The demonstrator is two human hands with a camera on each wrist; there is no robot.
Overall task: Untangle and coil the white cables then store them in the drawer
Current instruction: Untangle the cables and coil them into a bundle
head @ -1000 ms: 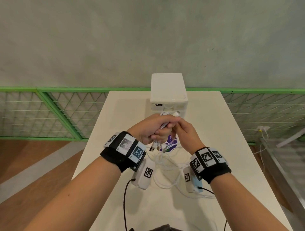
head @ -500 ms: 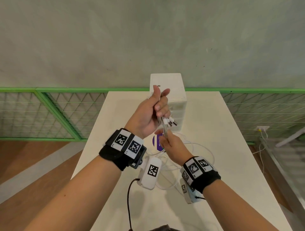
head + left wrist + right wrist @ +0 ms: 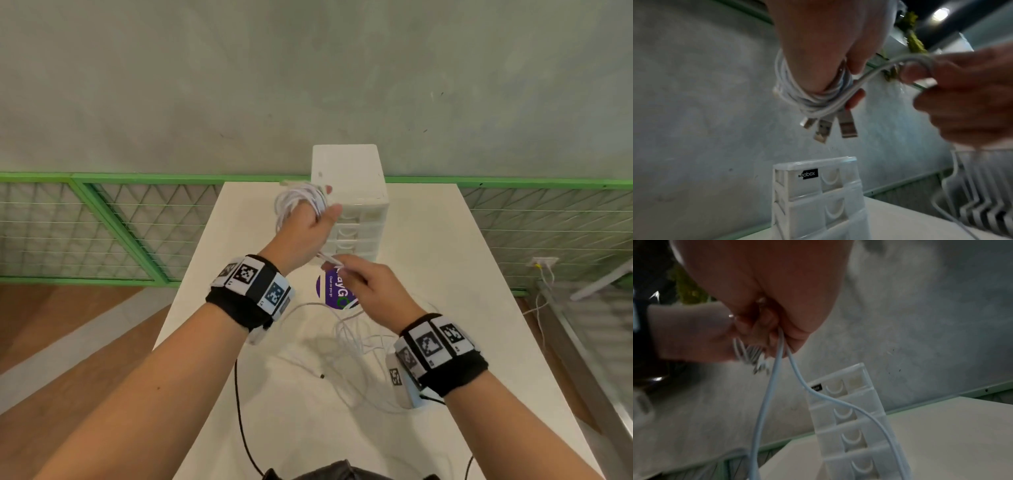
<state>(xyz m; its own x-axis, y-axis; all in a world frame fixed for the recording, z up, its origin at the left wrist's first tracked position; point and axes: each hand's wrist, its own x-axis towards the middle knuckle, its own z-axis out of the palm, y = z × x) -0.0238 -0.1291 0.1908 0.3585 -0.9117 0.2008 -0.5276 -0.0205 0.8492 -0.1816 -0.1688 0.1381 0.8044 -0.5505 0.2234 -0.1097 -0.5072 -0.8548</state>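
My left hand is raised in front of the white drawer unit. White cables are wound in a coil round its fingers. In the left wrist view the coil wraps the fingers, and three plugs hang below, held by the thumb. My right hand is lower and to the right, pinching the trailing strands. In the right wrist view two strands drop from its fist. The loose cable ends lie tangled on the white table. All drawers look closed.
A round purple sticker lies on the table under my right hand. Black wrist-camera leads trail over the near table edge. A green mesh railing runs behind the table, with a grey wall beyond.
My left hand has risen and turned, and cable is now wound round its fingers. My right hand has dropped lower and to the right, still holding the strands.
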